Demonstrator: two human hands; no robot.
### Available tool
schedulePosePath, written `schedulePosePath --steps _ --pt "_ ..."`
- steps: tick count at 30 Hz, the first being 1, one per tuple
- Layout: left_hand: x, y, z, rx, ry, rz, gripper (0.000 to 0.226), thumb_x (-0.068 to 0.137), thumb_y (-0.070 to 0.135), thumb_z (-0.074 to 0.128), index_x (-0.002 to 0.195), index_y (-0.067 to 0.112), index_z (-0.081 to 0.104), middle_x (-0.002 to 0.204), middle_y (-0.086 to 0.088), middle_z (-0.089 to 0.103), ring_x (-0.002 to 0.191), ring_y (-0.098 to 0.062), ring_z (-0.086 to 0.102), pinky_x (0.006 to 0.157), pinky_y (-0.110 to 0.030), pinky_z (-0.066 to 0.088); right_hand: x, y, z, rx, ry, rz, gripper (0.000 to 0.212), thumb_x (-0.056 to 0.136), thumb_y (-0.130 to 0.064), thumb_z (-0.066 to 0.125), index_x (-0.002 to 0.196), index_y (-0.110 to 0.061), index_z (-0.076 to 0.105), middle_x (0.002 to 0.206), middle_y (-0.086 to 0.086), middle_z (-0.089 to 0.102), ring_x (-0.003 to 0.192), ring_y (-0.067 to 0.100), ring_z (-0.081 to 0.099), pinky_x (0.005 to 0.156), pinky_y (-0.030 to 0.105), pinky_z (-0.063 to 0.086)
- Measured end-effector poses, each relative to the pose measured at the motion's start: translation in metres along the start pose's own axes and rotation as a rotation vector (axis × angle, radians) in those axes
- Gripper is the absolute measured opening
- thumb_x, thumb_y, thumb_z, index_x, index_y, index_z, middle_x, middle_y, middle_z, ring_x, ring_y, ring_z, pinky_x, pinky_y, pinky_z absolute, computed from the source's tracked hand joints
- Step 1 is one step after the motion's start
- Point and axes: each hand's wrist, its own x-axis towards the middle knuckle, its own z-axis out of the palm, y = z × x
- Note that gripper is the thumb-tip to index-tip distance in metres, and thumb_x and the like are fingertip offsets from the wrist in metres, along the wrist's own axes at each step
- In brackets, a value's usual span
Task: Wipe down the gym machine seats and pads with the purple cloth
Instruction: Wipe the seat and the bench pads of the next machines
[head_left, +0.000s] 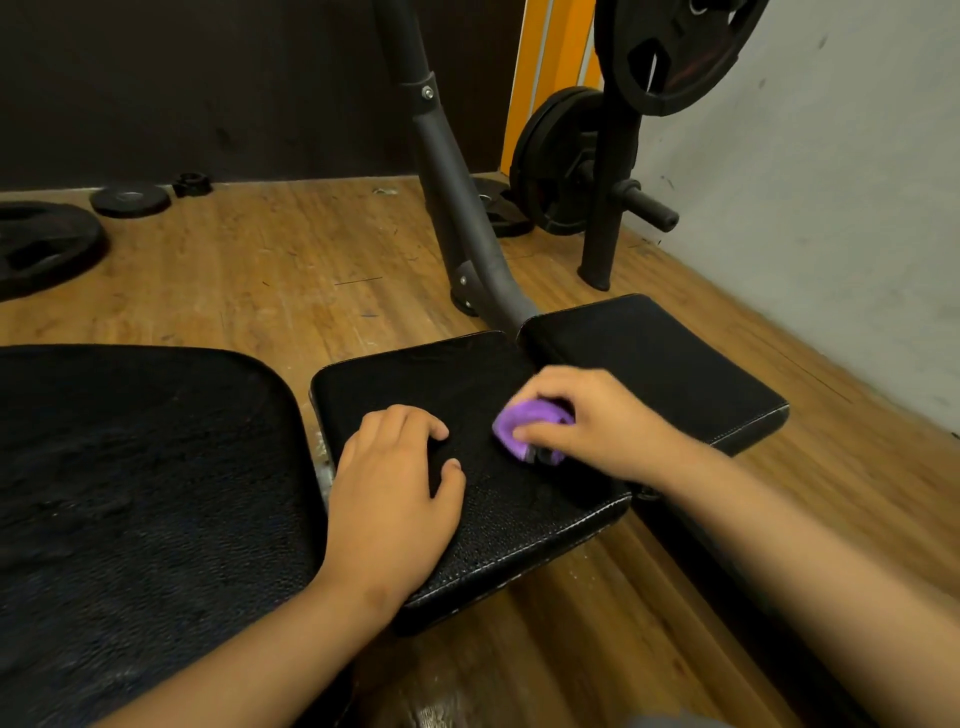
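Evidently soft and light, the purple cloth (517, 425) mid-frame sits bunched in the curled right hand (589, 415), while the left hand (395, 486) rests loose on the pad (498, 525).

On the middle pad (493, 519) the cloth (511, 423), larger seat (145, 493) left, third pad (649, 353) right, weight plates (561, 161) behind

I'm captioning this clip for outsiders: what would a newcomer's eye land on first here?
The purple cloth stands out most, bunched under the right hand on the middle black pad. The left hand rests on that same pad, just left of it. Behind, black weight plates hang on a rack at the back right.
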Motion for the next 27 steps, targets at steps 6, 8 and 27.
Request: schedulePosePath --steps 6,8,27 --pt "-0.001 0.003 -0.002 -0.008 0.009 -0.009 0.020 0.088 0.029 0.060 0.108 0.023 0.058 0.111 0.010 0.056 0.112 -0.007 0.045 0.094 -0.021 0.030 0.004 0.021 -0.016 -0.144 0.218 0.175 0.005 0.089 -0.020 0.066 0.093 -0.023 0.064 0.098 -0.003 0.058 0.073 0.008 0.062 0.062 0.011 0.047" --pt "-0.001 0.004 -0.003 -0.021 0.017 -0.009 0.021 0.089 0.029 0.060 0.109 0.024 0.058 0.112 0.010 0.056 0.113 -0.006 0.045 0.094 -0.020 0.028 0.012 0.023 -0.010 -0.129 0.280 0.213 0.005 0.089 -0.019 0.066 0.093 -0.021 0.065 0.100 0.000 0.058 0.070 0.010 0.063 0.061 0.015 0.051" --pt "0.002 -0.002 0.001 -0.006 0.080 -0.221 0.059 0.087 0.035 0.061 0.137 0.011 0.042 0.144 -0.004 0.037 0.140 -0.018 0.025 0.117 -0.034 0.023 0.114 -0.056 0.054 -0.097 0.095 -0.145 0.013 0.089 -0.021 0.066 0.099 -0.013 0.067 0.095 -0.001 0.062 0.079 0.009 0.062 0.070 0.020 0.052"
